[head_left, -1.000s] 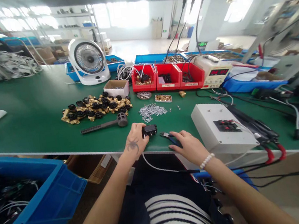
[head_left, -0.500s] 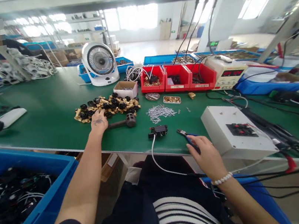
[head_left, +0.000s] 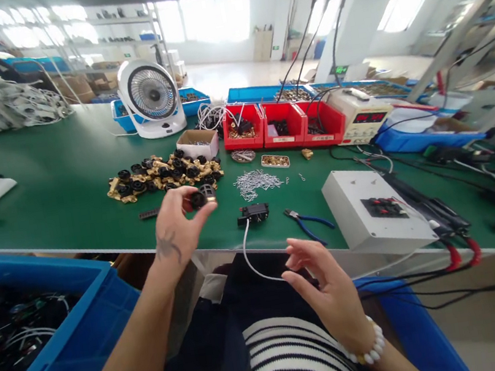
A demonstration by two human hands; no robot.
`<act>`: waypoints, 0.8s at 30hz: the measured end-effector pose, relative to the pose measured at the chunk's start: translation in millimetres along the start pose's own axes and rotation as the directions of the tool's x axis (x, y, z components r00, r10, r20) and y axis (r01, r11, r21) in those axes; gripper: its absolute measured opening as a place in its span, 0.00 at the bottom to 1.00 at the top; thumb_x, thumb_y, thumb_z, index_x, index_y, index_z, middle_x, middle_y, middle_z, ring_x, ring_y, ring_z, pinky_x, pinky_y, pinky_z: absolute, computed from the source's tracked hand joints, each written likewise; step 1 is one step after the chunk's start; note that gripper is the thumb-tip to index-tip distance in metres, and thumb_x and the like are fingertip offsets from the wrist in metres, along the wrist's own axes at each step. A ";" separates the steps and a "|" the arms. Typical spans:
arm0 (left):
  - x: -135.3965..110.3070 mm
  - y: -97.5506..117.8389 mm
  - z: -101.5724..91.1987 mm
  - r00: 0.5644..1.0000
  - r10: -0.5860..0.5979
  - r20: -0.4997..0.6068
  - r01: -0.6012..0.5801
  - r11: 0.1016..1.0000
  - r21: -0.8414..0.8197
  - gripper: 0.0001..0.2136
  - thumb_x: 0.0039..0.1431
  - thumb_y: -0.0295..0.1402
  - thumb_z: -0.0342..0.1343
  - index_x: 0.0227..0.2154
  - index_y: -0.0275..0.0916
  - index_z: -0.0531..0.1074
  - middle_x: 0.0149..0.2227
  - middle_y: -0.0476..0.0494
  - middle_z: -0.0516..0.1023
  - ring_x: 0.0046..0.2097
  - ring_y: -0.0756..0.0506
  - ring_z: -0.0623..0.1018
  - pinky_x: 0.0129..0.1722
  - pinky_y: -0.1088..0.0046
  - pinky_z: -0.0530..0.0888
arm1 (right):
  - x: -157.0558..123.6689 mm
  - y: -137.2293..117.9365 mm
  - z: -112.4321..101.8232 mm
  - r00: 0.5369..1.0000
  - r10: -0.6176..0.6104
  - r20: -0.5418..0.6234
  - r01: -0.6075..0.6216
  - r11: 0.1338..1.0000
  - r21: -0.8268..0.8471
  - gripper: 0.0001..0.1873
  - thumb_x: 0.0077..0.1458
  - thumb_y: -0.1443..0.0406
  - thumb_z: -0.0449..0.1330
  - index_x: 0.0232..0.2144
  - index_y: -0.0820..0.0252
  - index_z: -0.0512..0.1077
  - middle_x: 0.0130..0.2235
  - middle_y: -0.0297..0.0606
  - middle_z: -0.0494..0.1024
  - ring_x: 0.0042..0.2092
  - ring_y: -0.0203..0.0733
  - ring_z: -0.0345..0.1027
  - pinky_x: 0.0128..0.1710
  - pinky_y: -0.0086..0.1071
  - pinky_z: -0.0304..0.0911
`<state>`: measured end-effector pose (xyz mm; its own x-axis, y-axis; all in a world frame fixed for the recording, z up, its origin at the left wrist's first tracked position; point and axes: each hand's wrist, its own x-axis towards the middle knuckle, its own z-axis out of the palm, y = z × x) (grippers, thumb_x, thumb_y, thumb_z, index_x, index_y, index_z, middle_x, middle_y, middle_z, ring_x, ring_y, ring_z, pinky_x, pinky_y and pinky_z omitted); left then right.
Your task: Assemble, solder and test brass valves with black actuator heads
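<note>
Head view: pinching black-gold fitting (head_left: 197, 200) in left hand (head_left: 177, 219). Hovering with half-open, seemingly empty right hand (head_left: 326, 285), nearer than pliers (head_left: 299, 218).

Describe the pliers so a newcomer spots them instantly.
On the green bench, find the large white box. Just left of it, by the bench's front edge, lie the pliers. Their spread blue handles set them apart from the black part with a white cable, further left.

Module (head_left: 255, 213), 1, black, boxy: is lying flat, trailing white cable (head_left: 245, 254) toward six o'clock. Fitting (head_left: 197, 200), 1, black and brass: is being held at module's ten o'clock. Pliers (head_left: 299, 218), blue-handled: are lying splayed at module's four o'clock.
</note>
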<state>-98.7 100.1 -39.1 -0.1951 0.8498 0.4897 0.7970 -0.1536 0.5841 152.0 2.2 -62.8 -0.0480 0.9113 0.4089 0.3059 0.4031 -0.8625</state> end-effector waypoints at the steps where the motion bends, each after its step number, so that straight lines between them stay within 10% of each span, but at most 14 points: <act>1: -16.8 21.6 -1.2 0.996 0.083 0.010 -0.082 0.990 -0.114 0.19 0.52 0.44 0.66 0.42 0.39 0.72 0.37 0.47 0.74 0.37 0.45 0.74 0.40 0.70 0.72 | -1.3 -4.1 2.0 0.999 0.043 0.020 -0.045 0.995 0.094 0.25 0.56 0.62 0.66 0.55 0.45 0.69 0.45 0.37 0.76 0.38 0.40 0.73 0.42 0.38 0.74; 7: -85.6 104.8 -4.8 0.960 0.278 0.041 -0.213 0.813 -0.541 0.19 0.51 0.48 0.67 0.38 0.40 0.71 0.34 0.49 0.74 0.34 0.49 0.73 0.34 0.74 0.71 | -6.4 -32.6 -5.5 0.977 0.189 0.102 -0.213 0.909 0.360 0.21 0.55 0.58 0.67 0.51 0.43 0.71 0.48 0.35 0.80 0.46 0.45 0.77 0.46 0.40 0.76; 15: -96.9 109.2 -6.5 0.932 0.253 0.259 0.009 0.699 -0.715 0.17 0.56 0.45 0.64 0.45 0.43 0.74 0.46 0.45 0.76 0.49 0.46 0.75 0.49 0.73 0.73 | -19.0 -37.7 -12.4 0.977 0.207 0.052 -0.210 0.884 0.418 0.20 0.54 0.51 0.66 0.48 0.45 0.71 0.45 0.37 0.80 0.44 0.46 0.77 0.42 0.41 0.76; 20: -99.1 100.6 1.6 0.796 0.008 0.605 0.586 0.239 -0.775 0.18 0.60 0.48 0.58 0.47 0.43 0.73 0.42 0.45 0.80 0.40 0.47 0.81 0.39 0.72 0.79 | 15.1 13.0 -22.6 0.985 0.106 -0.135 -0.121 0.987 -0.108 0.23 0.57 0.47 0.61 0.48 0.53 0.69 0.44 0.43 0.76 0.44 0.48 0.71 0.47 0.45 0.68; 24: -99.8 94.9 7.4 0.717 -0.080 0.693 0.696 0.032 -0.717 0.21 0.54 0.49 0.64 0.43 0.37 0.74 0.37 0.45 0.80 0.34 0.48 0.81 0.36 0.73 0.80 | 57.4 67.8 -30.5 0.945 0.255 -0.205 -0.322 0.830 -0.455 0.13 0.52 0.55 0.64 0.30 0.57 0.69 0.38 0.48 0.73 0.47 0.57 0.65 0.52 0.52 0.60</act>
<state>0.7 4.5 -37.4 0.1925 0.9707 -0.1437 -0.5200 0.2251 0.8240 199.1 79.2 -88.7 0.2271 0.9469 0.2275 0.7018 0.0028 -0.7124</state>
